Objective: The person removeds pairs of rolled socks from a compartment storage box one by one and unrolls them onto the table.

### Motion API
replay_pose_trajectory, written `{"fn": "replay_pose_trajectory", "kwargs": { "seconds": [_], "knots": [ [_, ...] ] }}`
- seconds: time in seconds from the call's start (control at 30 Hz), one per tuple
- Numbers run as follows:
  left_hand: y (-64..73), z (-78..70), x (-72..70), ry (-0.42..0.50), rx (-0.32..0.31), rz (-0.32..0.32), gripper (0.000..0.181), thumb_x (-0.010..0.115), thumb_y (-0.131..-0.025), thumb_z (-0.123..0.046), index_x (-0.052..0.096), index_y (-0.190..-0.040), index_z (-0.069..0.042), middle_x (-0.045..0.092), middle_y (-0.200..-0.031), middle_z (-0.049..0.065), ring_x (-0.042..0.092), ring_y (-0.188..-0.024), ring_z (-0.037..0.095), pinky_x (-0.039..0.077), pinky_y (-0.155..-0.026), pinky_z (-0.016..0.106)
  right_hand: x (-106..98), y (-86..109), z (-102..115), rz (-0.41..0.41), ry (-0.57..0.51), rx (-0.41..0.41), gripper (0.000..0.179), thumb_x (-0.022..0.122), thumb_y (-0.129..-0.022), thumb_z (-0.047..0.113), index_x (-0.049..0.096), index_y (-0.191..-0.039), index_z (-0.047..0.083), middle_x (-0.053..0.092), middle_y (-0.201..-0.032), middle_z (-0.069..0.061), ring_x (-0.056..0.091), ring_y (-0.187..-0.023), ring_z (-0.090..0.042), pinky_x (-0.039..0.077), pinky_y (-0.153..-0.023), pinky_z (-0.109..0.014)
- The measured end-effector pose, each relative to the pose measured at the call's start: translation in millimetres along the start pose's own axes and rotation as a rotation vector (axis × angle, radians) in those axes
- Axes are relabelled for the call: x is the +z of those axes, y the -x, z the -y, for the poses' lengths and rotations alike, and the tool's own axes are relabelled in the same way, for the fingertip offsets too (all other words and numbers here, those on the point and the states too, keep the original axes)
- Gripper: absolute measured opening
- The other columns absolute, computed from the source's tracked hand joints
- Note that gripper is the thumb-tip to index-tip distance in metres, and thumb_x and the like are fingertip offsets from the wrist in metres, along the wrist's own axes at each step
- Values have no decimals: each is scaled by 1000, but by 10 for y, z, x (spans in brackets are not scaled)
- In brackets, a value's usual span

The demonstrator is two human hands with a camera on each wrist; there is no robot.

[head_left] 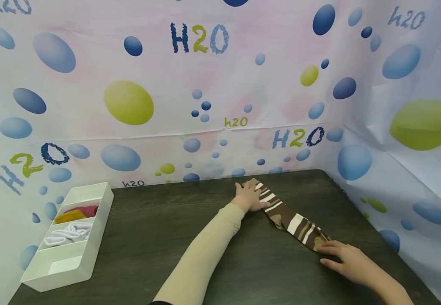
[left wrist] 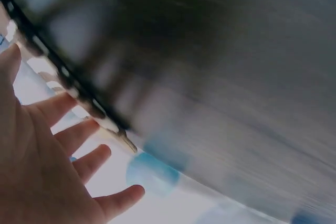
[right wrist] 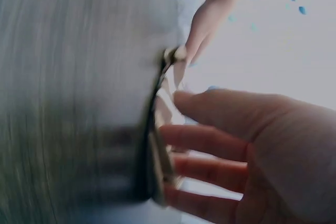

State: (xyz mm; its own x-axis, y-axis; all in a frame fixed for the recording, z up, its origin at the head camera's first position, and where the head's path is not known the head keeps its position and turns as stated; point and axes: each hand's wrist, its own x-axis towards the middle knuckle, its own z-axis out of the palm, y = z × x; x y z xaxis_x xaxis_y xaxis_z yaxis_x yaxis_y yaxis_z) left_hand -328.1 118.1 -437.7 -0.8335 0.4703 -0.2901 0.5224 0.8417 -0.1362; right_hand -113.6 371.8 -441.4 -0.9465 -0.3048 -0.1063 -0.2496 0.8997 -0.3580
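Note:
A striped sock (head_left: 296, 223) in brown, white and tan lies flat and slantwise across the dark table. At its far end my left hand (head_left: 248, 197) presses on the fabric, fingers spread. My right hand (head_left: 348, 260) touches the near end with extended fingertips, thumb held apart. In the left wrist view, the fingers of the left hand (left wrist: 50, 156) fan out along the thin sock edge (left wrist: 41, 65). The right wrist view has the right hand's fingers (right wrist: 205, 174) nearly straight against the sock (right wrist: 164, 108).
A white divided box (head_left: 102, 224) stands at the table's left side. One compartment holds a yellow item (head_left: 70, 216) and a dark red one (head_left: 88, 211); another holds white fabric (head_left: 70, 234). A bubble-print curtain (head_left: 213, 84) borders the table (head_left: 159, 245) at the back and right.

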Motion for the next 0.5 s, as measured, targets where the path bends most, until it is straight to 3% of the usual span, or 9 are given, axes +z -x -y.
{"fn": "replay_pose_trajectory", "kwargs": {
  "seconds": [0.13, 0.3, 0.5],
  "knots": [
    [-83, -121, -33, -9, -10, -6, 80, 26, -89, -78, 24, -155, -33, 18, -164, -5, 15, -153, 20, 22, -119, 54, 4, 2, 132, 60, 21, 80, 47, 67, -88, 41, 67, -120, 6, 61, -126, -22, 63, -105, -42, 48, -85, -62],
    [-179, -212, -100, 49, 35, 19, 86, 33, -87, -80, 20, -156, -30, 15, -165, -4, 16, -152, 21, 23, -119, 51, 37, 14, 285, 105, 57, 153, 55, 70, -85, 44, 64, -125, 6, 59, -130, -18, 62, -111, -39, 39, -92, -70],
    [-294, -281, -174, 82, 128, 28, 89, 40, -86, -79, 18, -157, -29, 12, -165, -3, 17, -152, 21, 23, -119, 52, 99, 81, 432, 39, 171, 122, 55, 74, -81, 43, 65, -124, 9, 62, -126, -11, 63, -111, -36, 43, -92, -65]
  ]
}}
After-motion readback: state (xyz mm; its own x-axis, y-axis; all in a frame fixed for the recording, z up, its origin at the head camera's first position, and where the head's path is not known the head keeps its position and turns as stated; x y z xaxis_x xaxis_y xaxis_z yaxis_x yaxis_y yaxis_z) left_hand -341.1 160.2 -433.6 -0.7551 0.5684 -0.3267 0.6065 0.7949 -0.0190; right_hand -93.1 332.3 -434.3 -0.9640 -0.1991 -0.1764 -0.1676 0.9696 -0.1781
